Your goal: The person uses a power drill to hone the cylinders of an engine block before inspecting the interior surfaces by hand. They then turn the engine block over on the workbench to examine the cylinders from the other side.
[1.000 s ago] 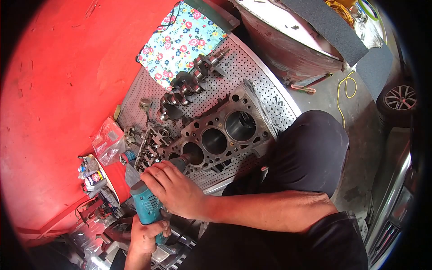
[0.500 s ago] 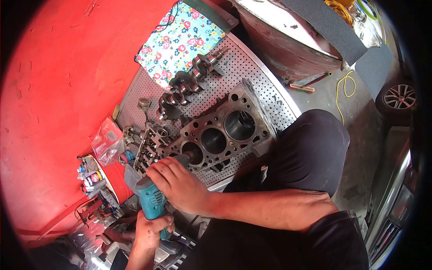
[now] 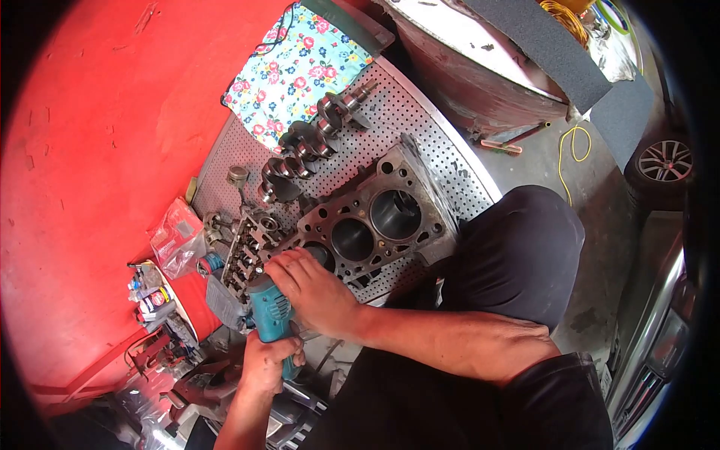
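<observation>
A teal power drill [image 3: 271, 311] is held in both hands. My left hand [image 3: 264, 364] is wrapped round its handle at the lower end. My right hand [image 3: 319, 296] grips the front of the drill body, fingers curled over it. The drill's front end is hidden behind my right hand, beside a partly covered bore of the engine block [image 3: 365, 212]. Two other round bores of the block show fully. A crankshaft [image 3: 304, 146] lies behind the block, and a cylinder head [image 3: 244, 259] with metal parts sits to the left.
The perforated metal table [image 3: 442, 142] has a floral cloth [image 3: 300, 67] at its far edge. A piston with its rod [image 3: 238, 176] stands near the red surface. Bottles [image 3: 154, 300] are at the left. A large drum [image 3: 465, 75] stands behind the table, and a yellow cable [image 3: 574, 154] lies on the floor.
Both hands and the drill have shifted to the right. The drill's front end, visible at the bore before, is now hidden by my right hand. The view has shifted slightly.
</observation>
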`<state>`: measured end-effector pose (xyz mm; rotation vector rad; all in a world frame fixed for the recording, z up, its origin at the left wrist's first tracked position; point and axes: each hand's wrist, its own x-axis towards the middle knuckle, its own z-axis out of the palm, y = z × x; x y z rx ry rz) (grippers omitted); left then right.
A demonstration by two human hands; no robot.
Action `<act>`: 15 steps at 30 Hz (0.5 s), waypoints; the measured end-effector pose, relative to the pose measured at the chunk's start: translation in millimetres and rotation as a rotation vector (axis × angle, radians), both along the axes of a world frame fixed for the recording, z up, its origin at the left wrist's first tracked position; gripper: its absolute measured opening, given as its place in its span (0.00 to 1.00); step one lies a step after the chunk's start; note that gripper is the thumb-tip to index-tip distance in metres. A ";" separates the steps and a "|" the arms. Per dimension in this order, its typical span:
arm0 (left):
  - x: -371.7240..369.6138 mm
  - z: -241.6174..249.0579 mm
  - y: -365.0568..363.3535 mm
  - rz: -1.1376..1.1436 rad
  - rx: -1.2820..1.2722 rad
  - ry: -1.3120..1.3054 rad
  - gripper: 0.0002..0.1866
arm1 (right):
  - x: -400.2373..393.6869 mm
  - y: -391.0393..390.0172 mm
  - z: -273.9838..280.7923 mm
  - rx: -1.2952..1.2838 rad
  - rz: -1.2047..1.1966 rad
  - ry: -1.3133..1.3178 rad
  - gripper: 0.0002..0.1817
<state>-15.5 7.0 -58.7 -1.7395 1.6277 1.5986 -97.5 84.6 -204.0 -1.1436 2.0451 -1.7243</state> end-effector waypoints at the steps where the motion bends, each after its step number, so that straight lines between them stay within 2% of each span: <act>1: -1.5 -3.4 1.2 -0.009 -0.001 -0.008 0.09 | -1.2 1.7 -2.6 0.010 0.002 -0.001 0.36; 10: -11.2 -24.7 -0.3 0.051 0.088 -0.004 0.10 | -12.8 10.1 -14.6 0.064 0.012 -0.066 0.37; 14: -17.1 -22.9 0.3 0.035 0.060 -0.021 0.10 | -4.3 24.3 15.5 0.180 -0.122 -0.052 0.39; 15: -14.6 -24.1 -1.1 0.016 0.049 -0.018 0.10 | 1.7 37.2 31.0 0.223 -0.084 -0.129 0.39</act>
